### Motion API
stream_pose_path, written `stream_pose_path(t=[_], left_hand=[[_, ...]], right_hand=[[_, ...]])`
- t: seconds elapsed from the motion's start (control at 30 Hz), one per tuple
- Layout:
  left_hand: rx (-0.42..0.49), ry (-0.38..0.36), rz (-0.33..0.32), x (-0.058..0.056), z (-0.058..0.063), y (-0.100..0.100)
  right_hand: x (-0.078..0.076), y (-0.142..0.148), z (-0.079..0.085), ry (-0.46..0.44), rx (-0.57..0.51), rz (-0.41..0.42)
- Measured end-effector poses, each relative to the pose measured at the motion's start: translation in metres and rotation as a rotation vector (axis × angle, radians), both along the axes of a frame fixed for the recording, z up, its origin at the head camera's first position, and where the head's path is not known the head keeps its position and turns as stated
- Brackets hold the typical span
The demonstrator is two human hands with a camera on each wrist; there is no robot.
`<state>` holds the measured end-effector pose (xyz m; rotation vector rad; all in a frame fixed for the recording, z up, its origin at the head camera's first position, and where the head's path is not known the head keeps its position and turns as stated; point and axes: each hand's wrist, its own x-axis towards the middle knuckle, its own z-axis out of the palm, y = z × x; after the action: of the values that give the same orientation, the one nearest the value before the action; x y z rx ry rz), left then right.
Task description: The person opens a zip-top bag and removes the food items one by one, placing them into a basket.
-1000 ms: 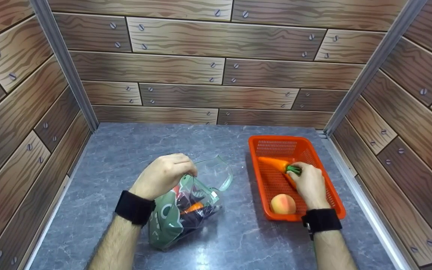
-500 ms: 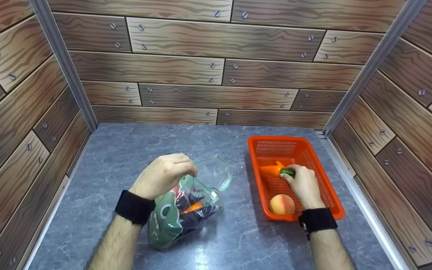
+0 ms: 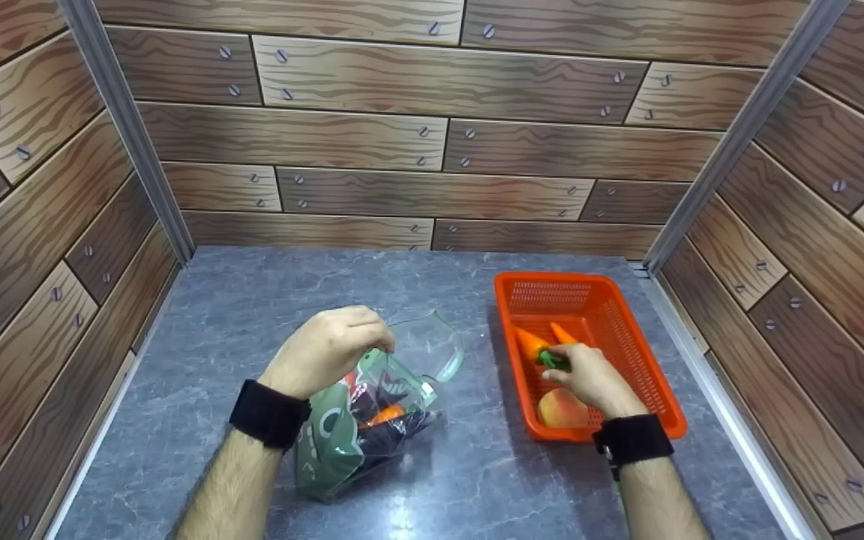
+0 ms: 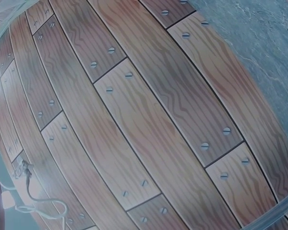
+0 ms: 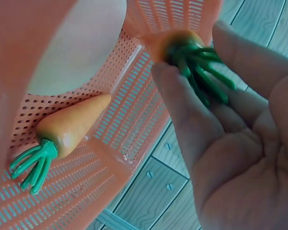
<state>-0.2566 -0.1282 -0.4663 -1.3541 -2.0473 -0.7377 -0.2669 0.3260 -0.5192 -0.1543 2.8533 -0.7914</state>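
Observation:
My left hand (image 3: 334, 349) pinches the rim of a clear and green plastic bag (image 3: 327, 454), which stands on the table with its mouth spread. Through its clear side an orange piece (image 3: 385, 415) and dark glossy things show. My right hand (image 3: 598, 379) reaches into the orange-red basket (image 3: 503, 330) and grips a toy carrot (image 3: 531, 343) by its green top (image 5: 201, 72) between thumb and fingers. A second carrot (image 5: 69, 127) lies in the basket, partly hidden by the hand in the head view. A peach (image 3: 558, 409) sits at the basket's near end, under the hand.
Grey marbled table (image 3: 312, 277) lies between plank-patterned walls (image 3: 372, 139) with metal corner posts. A metal rail (image 3: 732, 405) runs along the right edge. The left wrist view shows mostly wall and a cable (image 4: 38, 201).
My right hand has shifted left and nearer with the gripped carrot, whose tip now points up and left. The second carrot has come into view behind it. The left hand and bag stay put.

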Motion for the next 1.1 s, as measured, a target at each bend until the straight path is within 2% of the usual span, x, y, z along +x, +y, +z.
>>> stream_pose_path(t=[0.2,0.4,0.6,0.83,1.0,1.1], left_hand=[[-0.001,-0.001,0.001,0.000,-0.001,0.000],[0.009,0.009,-0.001,0.000,-0.001,-0.001],[-0.001,0.001,0.002,0.000,-0.001,-0.002],[0.005,0.008,0.005,0.000,-0.002,-0.001],[0.022,0.030,-0.001,-0.001,-0.003,-0.001],[0.024,0.037,0.002,-0.001,-0.004,-0.001]], right_hand=[[0.001,-0.008,-0.005,-0.012,0.022,0.101],[0.004,-0.012,-0.007,-0.022,-0.014,0.179],[0.004,-0.015,-0.004,-0.022,-0.040,0.174],[0.005,-0.023,0.008,-0.017,-0.069,0.124],[0.008,-0.032,0.020,0.030,-0.108,0.131],[0.010,-0.038,0.027,0.064,-0.090,0.135]])
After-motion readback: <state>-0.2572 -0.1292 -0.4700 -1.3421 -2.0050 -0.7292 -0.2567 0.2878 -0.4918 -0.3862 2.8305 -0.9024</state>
